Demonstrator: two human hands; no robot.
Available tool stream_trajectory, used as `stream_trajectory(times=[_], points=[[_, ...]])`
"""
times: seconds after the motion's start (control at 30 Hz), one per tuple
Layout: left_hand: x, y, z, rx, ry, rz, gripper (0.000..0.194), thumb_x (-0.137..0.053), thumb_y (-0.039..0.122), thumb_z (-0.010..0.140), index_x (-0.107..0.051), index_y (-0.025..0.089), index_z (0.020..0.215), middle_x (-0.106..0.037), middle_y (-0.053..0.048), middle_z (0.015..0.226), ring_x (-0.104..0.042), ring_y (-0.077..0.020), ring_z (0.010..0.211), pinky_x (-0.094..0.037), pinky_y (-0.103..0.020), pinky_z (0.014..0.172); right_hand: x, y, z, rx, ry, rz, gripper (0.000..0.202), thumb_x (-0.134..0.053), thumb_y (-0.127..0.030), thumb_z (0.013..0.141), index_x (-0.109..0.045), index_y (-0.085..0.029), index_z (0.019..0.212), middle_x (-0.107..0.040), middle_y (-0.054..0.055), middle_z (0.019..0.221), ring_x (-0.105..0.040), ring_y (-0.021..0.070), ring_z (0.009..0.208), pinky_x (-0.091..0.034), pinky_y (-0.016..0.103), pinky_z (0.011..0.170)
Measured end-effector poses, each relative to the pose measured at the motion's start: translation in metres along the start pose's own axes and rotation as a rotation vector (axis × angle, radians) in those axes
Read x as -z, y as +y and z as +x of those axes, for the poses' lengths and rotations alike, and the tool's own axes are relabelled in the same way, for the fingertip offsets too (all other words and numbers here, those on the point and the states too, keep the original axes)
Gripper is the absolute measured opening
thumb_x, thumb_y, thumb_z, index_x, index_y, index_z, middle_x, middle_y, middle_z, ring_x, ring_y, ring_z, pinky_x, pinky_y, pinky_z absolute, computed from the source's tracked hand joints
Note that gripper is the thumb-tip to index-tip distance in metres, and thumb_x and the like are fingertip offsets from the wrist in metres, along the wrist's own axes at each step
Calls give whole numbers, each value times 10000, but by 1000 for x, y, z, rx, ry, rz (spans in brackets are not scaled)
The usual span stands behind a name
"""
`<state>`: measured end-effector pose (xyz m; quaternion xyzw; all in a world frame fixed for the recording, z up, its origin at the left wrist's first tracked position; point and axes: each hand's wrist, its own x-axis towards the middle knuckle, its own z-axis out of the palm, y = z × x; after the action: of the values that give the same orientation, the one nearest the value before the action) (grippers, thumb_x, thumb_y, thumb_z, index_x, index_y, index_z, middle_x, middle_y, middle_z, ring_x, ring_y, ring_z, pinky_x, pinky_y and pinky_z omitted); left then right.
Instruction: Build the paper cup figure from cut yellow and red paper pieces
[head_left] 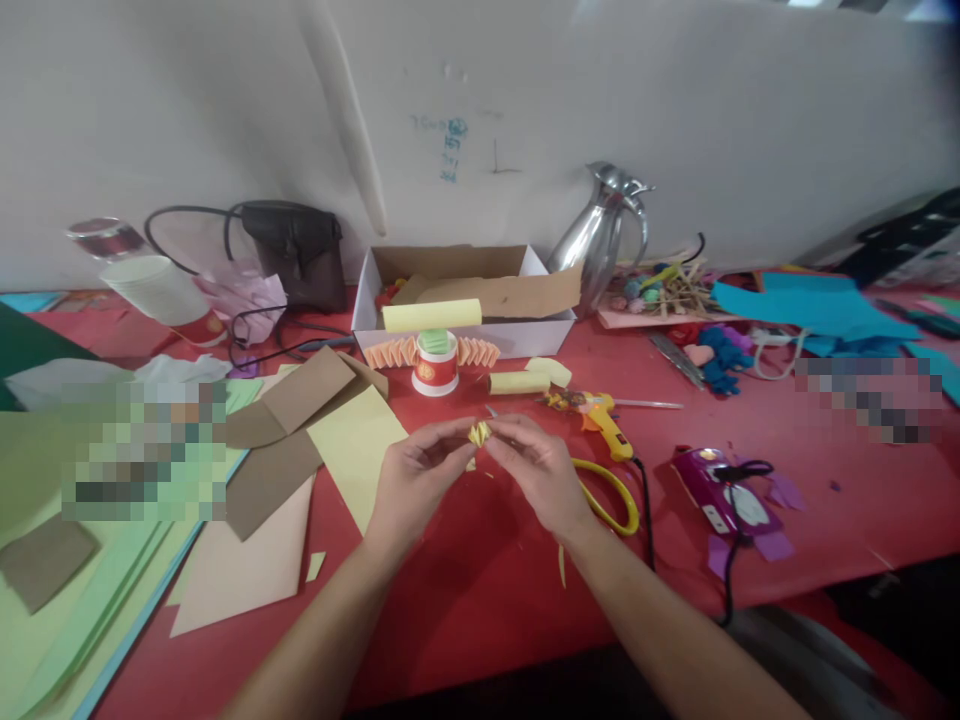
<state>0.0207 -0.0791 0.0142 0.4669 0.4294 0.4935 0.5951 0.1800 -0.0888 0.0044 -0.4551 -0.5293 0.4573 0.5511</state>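
Between the fingertips of both hands is a small piece of folded yellow paper (479,433), pleated in zigzags. My left hand (420,470) pinches it from the left, and my right hand (541,470) from the right. Just beyond stands a red and white paper cup (436,370) with orange pleated paper strips (478,352) sticking out on both sides. Green paper sits on top of it, and a yellow paper roll (432,315) shows above. Close to my right hand are a second yellow roll (519,383), a yellow glue gun (606,420) and a yellow ring (630,505).
Paper sheets (262,560) and brown card (311,390) cover the left side. An open white box (465,335) stands at the back beside a metal jug (600,235). A purple power socket (727,490) with black cables lies at right, near blue paper (810,305).
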Motion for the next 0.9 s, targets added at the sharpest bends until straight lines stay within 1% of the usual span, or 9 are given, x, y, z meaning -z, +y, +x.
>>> stream_trajectory(times=[0.2, 0.37, 0.53, 0.77, 0.9], points=[[0, 1, -1, -17, -2, 17, 260, -751, 259, 762, -762, 210, 1018, -759, -61, 1018, -688, -187, 920, -548, -293, 832, -1, 2, 1, -17, 32, 50, 185, -702, -332, 832, -756, -274, 999, -663, 34, 1031, -632, 197, 984, -525, 350, 875], [0, 2, -1, -35, 9, 53, 257, -750, 263, 762, -764, 204, 1012, -758, -63, 988, -682, -178, 864, -544, -286, 793, 0, 8, 0, -42, 76, 96, 189, -730, -332, 812, -754, -277, 992, -665, 21, 1037, -638, 185, 976, -522, 333, 878], [2, 2, 0, -23, 29, 39, 255, -769, 263, 744, -770, 210, 993, -761, -48, 939, -669, -150, 807, -533, -251, 742, 1, 9, 1, -24, 69, 99, 202, -718, -335, 822, -749, -262, 1009, -671, 27, 1024, -636, 182, 950, -514, 333, 872], [2, 1, 2, -63, 17, 18, 240, -753, 256, 765, -773, 226, 1002, -754, -51, 1010, -671, -156, 905, -530, -242, 803, 0, 4, 1, -36, 36, 47, 187, -699, -345, 827, -748, -253, 982, -660, 33, 982, -611, 169, 863, -507, 307, 764], [1, 1, 2, -66, 6, 4, 221, -742, 245, 780, -774, 243, 999, -754, -35, 996, -671, -143, 918, -520, -225, 824, 0, 0, 1, -20, 23, 41, 179, -687, -336, 837, -748, -254, 985, -659, 39, 985, -618, 171, 878, -513, 314, 771]])
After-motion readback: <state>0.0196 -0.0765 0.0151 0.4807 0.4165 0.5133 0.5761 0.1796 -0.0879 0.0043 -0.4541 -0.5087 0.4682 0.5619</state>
